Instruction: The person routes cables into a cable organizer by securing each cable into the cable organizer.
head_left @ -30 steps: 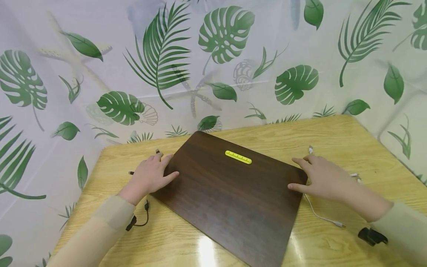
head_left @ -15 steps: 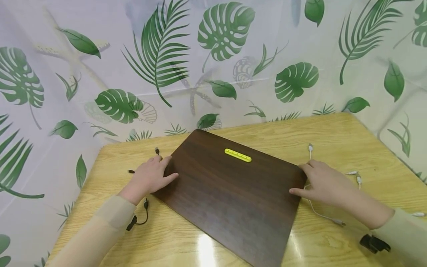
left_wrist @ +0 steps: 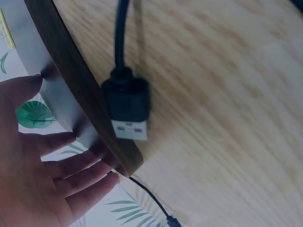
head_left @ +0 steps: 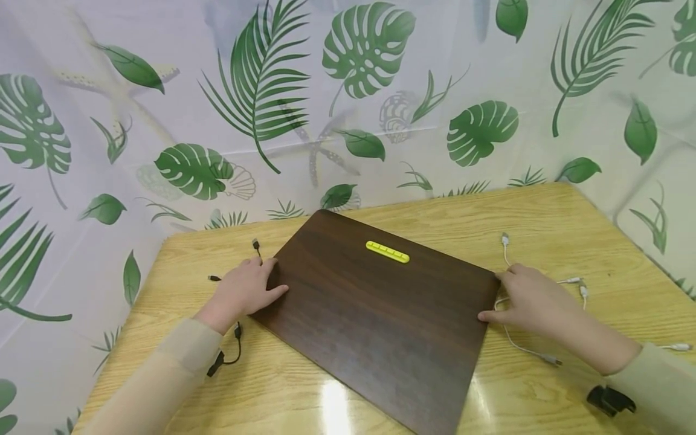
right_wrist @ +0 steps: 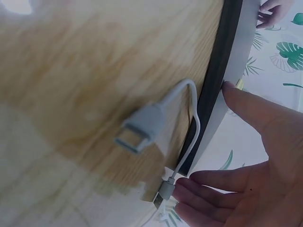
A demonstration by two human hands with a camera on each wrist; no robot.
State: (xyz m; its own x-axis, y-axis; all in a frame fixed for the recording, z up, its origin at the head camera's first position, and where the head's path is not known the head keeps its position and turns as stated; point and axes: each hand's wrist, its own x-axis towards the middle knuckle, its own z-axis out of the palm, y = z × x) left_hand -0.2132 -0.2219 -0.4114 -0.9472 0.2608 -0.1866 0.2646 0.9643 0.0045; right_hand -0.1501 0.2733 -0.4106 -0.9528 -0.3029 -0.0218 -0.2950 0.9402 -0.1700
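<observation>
A dark brown wooden board [head_left: 375, 314] lies turned at an angle on the table, a yellow slotted strip [head_left: 387, 252] on it near its far edge. My left hand [head_left: 244, 293] rests at the board's left corner; in the left wrist view its thumb and fairly straight fingers touch the board's surface and edge. My right hand [head_left: 530, 302] is at the right corner. Its thumb touches the board's edge, and the other fingers sit loosely bent by the corner, beside a white USB plug [right_wrist: 165, 189].
Black cables lie left of the board, with a USB plug [head_left: 256, 244] beyond the left hand and a short cable [head_left: 231, 350] in front. White cables [head_left: 524, 350] lie around the right hand. A black clip-like object [head_left: 610, 400] is by the right sleeve. A leaf-print cloth [head_left: 348, 109] hangs behind.
My right hand's fingers have come down from above the board to its right edge and corner. The left hand has slid slightly left. The board has hardly moved.
</observation>
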